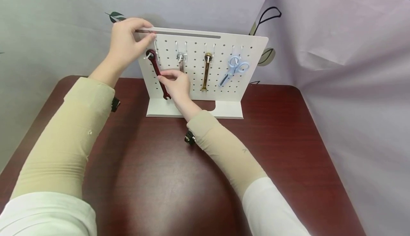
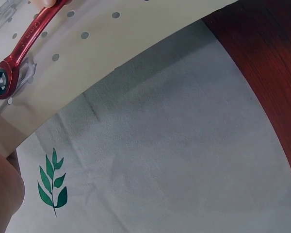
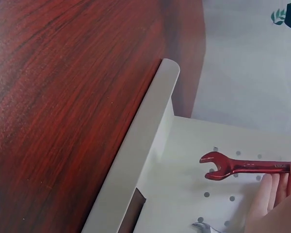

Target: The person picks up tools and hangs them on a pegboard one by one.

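Note:
A white pegboard (image 1: 251,59) stands upright on its base at the back of the table. My left hand (image 1: 126,42) grips its top left corner, thumb in front and fingers over the edge. On the leftmost hook hangs a red wrench (image 1: 155,66); the hook's tip passes through its ring end (image 2: 8,90). My right hand (image 1: 179,86) pinches the wrench's shaft between thumb and fingers. Its open-end jaw points down, seen in front of the board in the right wrist view. A silver wrench (image 1: 181,63) hangs just to the right, its lower part hidden behind my right hand.
Farther right on the board hang a gold-brown wrench (image 1: 206,73) and light blue scissors (image 1: 235,67), each on its own hook. The board's base (image 1: 229,110) rests on the dark red wooden table (image 1: 153,164). A pale cloth with leaf prints (image 2: 52,179) hangs behind.

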Demonstrator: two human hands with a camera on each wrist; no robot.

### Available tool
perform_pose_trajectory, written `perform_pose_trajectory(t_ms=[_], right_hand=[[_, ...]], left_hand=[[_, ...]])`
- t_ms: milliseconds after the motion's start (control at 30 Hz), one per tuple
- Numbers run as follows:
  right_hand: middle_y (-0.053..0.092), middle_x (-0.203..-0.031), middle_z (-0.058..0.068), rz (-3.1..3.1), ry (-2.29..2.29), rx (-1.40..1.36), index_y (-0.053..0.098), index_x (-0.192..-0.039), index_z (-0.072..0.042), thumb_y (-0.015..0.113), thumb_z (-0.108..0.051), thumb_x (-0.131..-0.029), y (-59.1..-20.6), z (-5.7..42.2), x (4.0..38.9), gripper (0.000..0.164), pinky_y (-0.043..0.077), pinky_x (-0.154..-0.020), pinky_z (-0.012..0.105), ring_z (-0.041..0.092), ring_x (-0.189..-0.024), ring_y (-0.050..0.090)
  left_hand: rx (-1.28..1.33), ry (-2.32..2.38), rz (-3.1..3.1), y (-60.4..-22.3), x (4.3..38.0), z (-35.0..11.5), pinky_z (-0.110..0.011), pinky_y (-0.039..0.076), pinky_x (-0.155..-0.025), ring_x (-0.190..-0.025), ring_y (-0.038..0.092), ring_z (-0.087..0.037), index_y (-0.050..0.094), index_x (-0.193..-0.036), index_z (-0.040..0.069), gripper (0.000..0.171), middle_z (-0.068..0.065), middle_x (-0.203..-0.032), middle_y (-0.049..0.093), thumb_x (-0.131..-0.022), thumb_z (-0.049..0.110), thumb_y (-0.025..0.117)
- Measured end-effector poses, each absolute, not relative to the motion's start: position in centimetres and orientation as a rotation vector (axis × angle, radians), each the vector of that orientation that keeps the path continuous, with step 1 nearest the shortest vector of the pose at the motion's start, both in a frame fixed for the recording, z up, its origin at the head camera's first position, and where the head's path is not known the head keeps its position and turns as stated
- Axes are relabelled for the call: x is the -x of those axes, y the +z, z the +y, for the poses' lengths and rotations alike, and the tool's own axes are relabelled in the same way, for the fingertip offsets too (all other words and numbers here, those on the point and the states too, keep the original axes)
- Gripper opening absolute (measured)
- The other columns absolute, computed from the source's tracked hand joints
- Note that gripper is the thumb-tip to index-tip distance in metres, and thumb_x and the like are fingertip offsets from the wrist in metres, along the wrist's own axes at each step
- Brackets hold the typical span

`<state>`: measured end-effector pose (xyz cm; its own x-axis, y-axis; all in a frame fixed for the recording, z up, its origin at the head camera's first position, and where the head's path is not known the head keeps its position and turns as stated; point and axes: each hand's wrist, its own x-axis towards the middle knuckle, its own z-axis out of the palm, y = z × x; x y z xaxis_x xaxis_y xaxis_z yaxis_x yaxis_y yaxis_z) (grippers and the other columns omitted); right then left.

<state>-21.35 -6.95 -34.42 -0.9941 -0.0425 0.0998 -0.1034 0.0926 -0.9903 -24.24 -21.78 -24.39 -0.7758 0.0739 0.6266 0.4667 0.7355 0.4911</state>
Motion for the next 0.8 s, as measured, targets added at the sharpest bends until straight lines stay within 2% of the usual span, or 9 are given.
perform_pose_trajectory(t_ms=[100,133,233,333,400,467,533,600,800], right_hand=[[0.082,-0.101,0.017,-2.312,2.066,-0.149,0.084,-0.103,-0.001,0.082,-0.007,-0.091,-34.4,-6.9,21.4,0.013,0.048,-0.062,0.012,0.003,-0.074,0.068],[0.082,-0.102,0.016,-2.321,2.057,-0.151,0.084,-0.103,-0.002,0.082,-0.007,-0.092,-34.5,-6.9,21.4,0.013,0.048,-0.062,0.012,0.006,-0.075,0.070],[0.082,-0.107,0.014,-2.348,2.027,-0.174,0.084,-0.105,-0.002,0.081,-0.007,-0.092,-34.6,-6.8,21.5,0.013,0.048,-0.064,0.011,0.017,-0.084,0.078],[0.082,-0.110,0.013,-2.360,2.013,-0.219,0.084,-0.107,-0.002,0.081,-0.006,-0.093,-34.7,-6.7,21.5,0.015,0.048,-0.068,0.009,0.025,-0.097,0.081],[0.082,-0.113,0.013,-2.371,2.025,-0.249,0.083,-0.108,-0.002,0.081,-0.006,-0.093,-34.7,-6.3,21.4,0.016,0.049,-0.069,0.009,0.027,-0.101,0.080],[0.081,-0.116,0.012,-2.385,2.041,-0.287,0.082,-0.111,-0.001,0.080,-0.006,-0.094,-34.7,-5.8,21.3,0.018,0.050,-0.072,0.010,0.027,-0.103,0.079],[0.079,-0.121,0.012,-2.409,2.059,-0.322,0.081,-0.114,-0.001,0.079,-0.006,-0.095,-34.6,-5.0,21.2,0.020,0.052,-0.075,0.010,0.026,-0.105,0.078],[0.078,-0.125,0.012,-2.427,2.076,-0.354,0.080,-0.116,-0.001,0.078,-0.007,-0.095,-34.6,-4.1,21.2,0.022,0.054,-0.079,0.011,0.025,-0.106,0.078],[0.078,-0.123,0.017,-2.396,2.169,-0.415,0.078,-0.119,0.001,0.078,-0.004,-0.094,-34.4,-0.9,20.9,0.025,0.059,-0.094,0.021,0.028,-0.109,0.077]], left_hand=[[0.391,-0.883,-2.353,-24.5,24.2,-21.8,-0.010,0.035,-0.082,-0.085,0.045,0.020,0.080,-0.111,-0.001,0.021,-0.022,-0.112,0.079,-0.095,0.013,0.076],[0.387,-0.884,-2.356,-24.5,24.2,-21.7,-0.010,0.035,-0.082,-0.087,0.050,0.016,0.080,-0.111,0.000,0.021,-0.021,-0.113,0.079,-0.096,0.014,0.076],[0.385,-0.882,-2.365,-24.6,24.2,-21.7,-0.010,0.036,-0.084,-0.094,0.065,-0.006,0.080,-0.112,0.000,0.021,-0.021,-0.114,0.080,-0.096,0.014,0.076],[0.387,-0.865,-2.366,-24.6,24.2,-21.8,-0.011,0.037,-0.085,-0.102,0.070,-0.028,0.080,-0.112,0.000,0.021,-0.021,-0.114,0.079,-0.096,0.013,0.075],[0.387,-0.855,-2.367,-24.7,24.2,-21.8,-0.011,0.037,-0.085,-0.099,0.070,-0.022,0.079,-0.112,-0.001,0.021,-0.021,-0.114,0.079,-0.097,0.013,0.075],[0.391,-0.857,-2.368,-24.7,24.2,-21.8,-0.010,0.037,-0.084,-0.093,0.066,-0.005,0.079,-0.112,-0.001,0.021,-0.021,-0.114,0.079,-0.097,0.013,0.074],[0.397,-0.860,-2.372,-24.7,24.3,-21.8,-0.009,0.036,-0.082,-0.088,0.056,0.011,0.079,-0.112,-0.002,0.022,-0.022,-0.114,0.079,-0.097,0.013,0.074],[0.401,-0.865,-2.379,-24.6,24.3,-21.7,-0.009,0.035,-0.081,-0.084,0.045,0.021,0.078,-0.113,-0.002,0.022,-0.021,-0.114,0.079,-0.098,0.013,0.073],[0.383,-0.858,-2.425,-24.1,24.6,-21.5,-0.012,0.035,-0.083,-0.084,0.043,0.020,0.078,-0.114,0.001,0.022,-0.018,-0.116,0.079,-0.099,0.015,0.072]])
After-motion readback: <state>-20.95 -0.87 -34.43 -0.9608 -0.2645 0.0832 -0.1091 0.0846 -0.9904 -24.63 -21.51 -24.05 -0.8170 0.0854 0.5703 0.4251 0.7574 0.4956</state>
